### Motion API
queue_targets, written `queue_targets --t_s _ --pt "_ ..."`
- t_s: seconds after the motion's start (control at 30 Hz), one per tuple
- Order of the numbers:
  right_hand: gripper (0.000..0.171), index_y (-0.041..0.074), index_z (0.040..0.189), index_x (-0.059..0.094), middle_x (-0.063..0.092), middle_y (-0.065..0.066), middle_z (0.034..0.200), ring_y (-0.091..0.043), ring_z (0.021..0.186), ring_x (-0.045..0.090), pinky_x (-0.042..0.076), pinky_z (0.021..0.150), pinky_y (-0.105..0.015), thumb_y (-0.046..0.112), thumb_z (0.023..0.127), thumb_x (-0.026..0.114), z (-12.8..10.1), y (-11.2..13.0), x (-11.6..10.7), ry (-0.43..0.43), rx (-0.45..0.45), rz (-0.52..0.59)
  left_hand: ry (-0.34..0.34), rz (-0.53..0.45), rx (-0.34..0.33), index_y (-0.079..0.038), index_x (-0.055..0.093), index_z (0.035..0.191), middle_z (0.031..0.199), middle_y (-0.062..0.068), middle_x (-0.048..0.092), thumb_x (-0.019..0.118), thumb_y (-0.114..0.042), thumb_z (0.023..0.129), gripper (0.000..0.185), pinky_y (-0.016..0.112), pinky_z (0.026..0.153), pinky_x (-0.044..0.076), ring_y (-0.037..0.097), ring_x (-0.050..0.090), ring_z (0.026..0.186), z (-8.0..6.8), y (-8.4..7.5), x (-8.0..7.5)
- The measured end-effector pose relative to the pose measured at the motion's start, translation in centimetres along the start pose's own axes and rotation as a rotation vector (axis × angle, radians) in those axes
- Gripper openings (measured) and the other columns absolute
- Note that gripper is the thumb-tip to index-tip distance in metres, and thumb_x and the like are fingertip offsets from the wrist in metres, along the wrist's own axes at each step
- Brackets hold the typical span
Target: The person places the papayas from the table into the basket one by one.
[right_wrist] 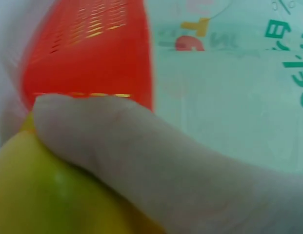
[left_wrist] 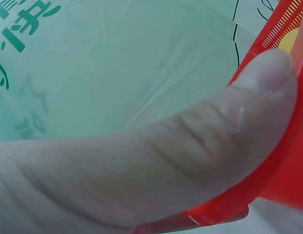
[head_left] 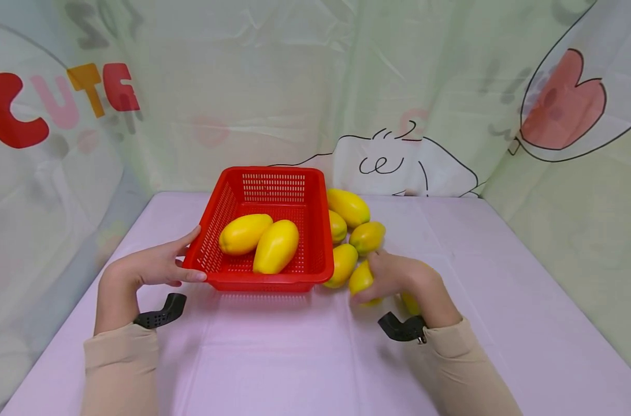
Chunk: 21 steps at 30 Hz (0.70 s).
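Observation:
A red plastic basket (head_left: 323, 231) with slotted walls holds two oblong yellow fruits (head_left: 276, 247), smooth and mango-like. My left hand (head_left: 156, 266) grips its near left corner. In the left wrist view the thumb (left_wrist: 258, 97) lies over the rim, with a fingertip showing below. To the right of the basket, my right hand (head_left: 398, 274) grips another yellow fruit (head_left: 360, 283), its fingers and thumb around it. That fruit's greenish skin (right_wrist: 49, 195) fills the lower left of the right wrist view, under the thumb, with the basket just beyond.
Several more yellow fruits (head_left: 349, 208) lie close along the basket's right side. One fruit (head_left: 411, 303) is partly hidden behind my right wrist. A pale lilac cloth (head_left: 274, 358) covers the table, and printed curtains (head_left: 232, 86) stand around its back and sides.

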State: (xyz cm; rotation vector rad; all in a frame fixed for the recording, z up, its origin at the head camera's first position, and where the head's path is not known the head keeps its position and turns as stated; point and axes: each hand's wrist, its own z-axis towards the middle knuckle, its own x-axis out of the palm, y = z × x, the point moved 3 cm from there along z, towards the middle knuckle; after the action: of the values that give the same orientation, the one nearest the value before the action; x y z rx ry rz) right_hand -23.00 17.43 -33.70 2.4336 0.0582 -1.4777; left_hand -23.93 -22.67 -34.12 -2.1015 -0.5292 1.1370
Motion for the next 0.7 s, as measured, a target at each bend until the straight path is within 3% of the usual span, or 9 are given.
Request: queue_targets --t_s 0.1,0.37,0.7 --pt "0.094 -0.008 0.137 0.034 0.039 -0.02 0.137 -0.027 0.109 0.049 0.044 0.095 -0.045 0.052 0.074 0.07 -0.7 0.1 -0.6 -0.037 -0.035 0.009 0.001 0.003 0.001 -0.026 -0.009 0.152 0.154 0.026 0.015 0.074 -0.047 0.078 0.113 0.044 0.089 0.054 0.039 0.037 0.127 0.0 0.0 0.0" --pt "0.076 -0.001 0.125 0.04 0.044 -0.014 0.114 -0.021 0.094 0.05 0.046 0.08 -0.032 0.045 0.074 0.074 -2.0 0.6 -1.9 -0.192 -0.157 0.11 0.002 0.005 -0.009 -0.027 -0.009 0.152 0.154 0.025 0.015 0.074 -0.048 0.076 0.115 0.044 0.089 0.054 0.039 0.036 0.128 0.1 0.0 0.0" --pt "0.108 0.005 0.147 0.018 0.036 -0.011 0.136 -0.024 0.107 0.049 0.052 0.087 -0.038 0.059 0.071 0.074 -2.5 1.4 -2.9 -0.348 -0.171 0.234 -0.002 0.008 -0.009 -0.027 -0.009 0.152 0.154 0.024 0.014 0.074 -0.048 0.077 0.114 0.044 0.089 0.054 0.039 0.036 0.128 0.0 -0.1 0.0"
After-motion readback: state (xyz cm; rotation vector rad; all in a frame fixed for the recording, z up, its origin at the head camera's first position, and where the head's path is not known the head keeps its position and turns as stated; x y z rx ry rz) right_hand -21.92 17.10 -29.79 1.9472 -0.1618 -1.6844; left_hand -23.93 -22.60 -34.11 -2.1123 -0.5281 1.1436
